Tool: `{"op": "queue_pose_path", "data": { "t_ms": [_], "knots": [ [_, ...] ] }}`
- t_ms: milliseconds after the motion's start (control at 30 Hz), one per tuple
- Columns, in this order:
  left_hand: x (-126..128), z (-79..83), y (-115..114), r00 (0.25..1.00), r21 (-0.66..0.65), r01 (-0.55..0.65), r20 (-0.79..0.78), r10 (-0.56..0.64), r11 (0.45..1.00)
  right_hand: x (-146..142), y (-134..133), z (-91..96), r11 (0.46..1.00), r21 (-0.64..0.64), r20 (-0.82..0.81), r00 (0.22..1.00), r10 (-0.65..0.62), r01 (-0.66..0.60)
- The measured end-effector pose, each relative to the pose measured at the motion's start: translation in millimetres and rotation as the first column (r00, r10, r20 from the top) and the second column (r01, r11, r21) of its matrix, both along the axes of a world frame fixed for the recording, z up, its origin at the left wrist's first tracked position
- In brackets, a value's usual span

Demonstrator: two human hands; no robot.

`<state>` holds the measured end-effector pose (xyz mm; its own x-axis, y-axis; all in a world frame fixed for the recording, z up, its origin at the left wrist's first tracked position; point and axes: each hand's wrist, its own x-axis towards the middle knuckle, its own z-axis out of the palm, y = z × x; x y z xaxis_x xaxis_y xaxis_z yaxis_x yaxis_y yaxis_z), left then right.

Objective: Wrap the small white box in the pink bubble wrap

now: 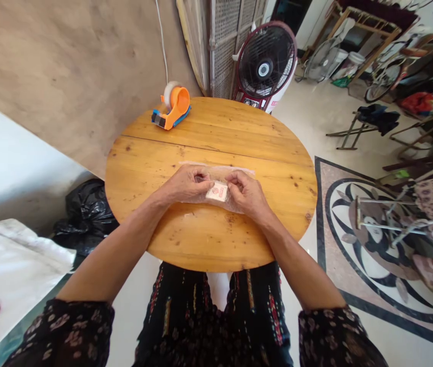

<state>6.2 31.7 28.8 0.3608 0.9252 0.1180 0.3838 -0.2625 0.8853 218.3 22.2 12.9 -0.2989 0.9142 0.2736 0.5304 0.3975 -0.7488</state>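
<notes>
A small, flat white block with red print (218, 191) lies on a strip of clear plastic wrap (235, 206), which looks like bubble wrap, near the middle of the round wooden table (216, 239). My left hand (191, 184) is at the block's left side, thumb and fingers pinched on the wrap. From the right, my right hand (250, 195) pinches the wrap close to the block's edge. Whether the fingertips also touch the block is hard to make out. The far edge of the wrap spreads flat behind both hands.
An orange tape dispenser (178, 107) with a roll of clear tape stands at the table's far left. Behind the table is a dark red fan (265, 61). Black plastic bags (90, 209) lie at the left. A folding stool (357, 127) and another person's foot (426, 270) are at the right.
</notes>
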Motion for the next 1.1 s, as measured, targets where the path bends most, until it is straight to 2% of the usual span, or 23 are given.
{"op": "queue_pose_path", "data": {
  "t_ms": [100, 200, 333, 533, 733, 967, 1100],
  "knots": [
    [0, -2.7, 1, 1.0, -0.003, -0.004, 0.006, 0.004, 1.0, 0, -2, 1.1, 0.99, 0.141, 0.118, 0.993, -0.013, -0.004],
    [-1, -4.2, 2, 1.0, -0.031, -0.01, 0.021, 0.011, 0.999, 0, -2, -1.9, 0.954, 0.292, 0.146, 0.989, 0.025, -0.067],
    [-1, -3.2, 1, 0.999, -0.042, -0.01, 0.033, 0.011, 0.999, 0, -5, -1.6, 0.906, 0.396, 0.189, 0.979, 0.078, -0.149],
    [-1, -1.3, -2, 1.0, -0.075, -0.024, 0.002, 0.024, 0.997, -4, -10, 6.1, 0.911, 0.347, 0.389, 0.918, 0.077, -0.223],
    [-10, 3.8, -2, 0.998, -0.063, -0.013, -0.064, 0.009, 0.998, -3, -7, 3.4, 0.891, 0.38, 0.396, 0.914, 0.085, -0.248],
    [-42, 34.4, -19, 0.939, -0.083, -0.158, -0.32, 0.124, 0.984, -2, -6, 0.4, 0.866, 0.433, 0.374, 0.924, 0.08, -0.25],
    [-41, 33.9, -31, 0.903, -0.06, -0.212, -0.394, 0.172, 0.975, -2, -5, 0.5, 0.875, 0.402, 0.372, 0.921, 0.112, -0.269]
  ]
}}
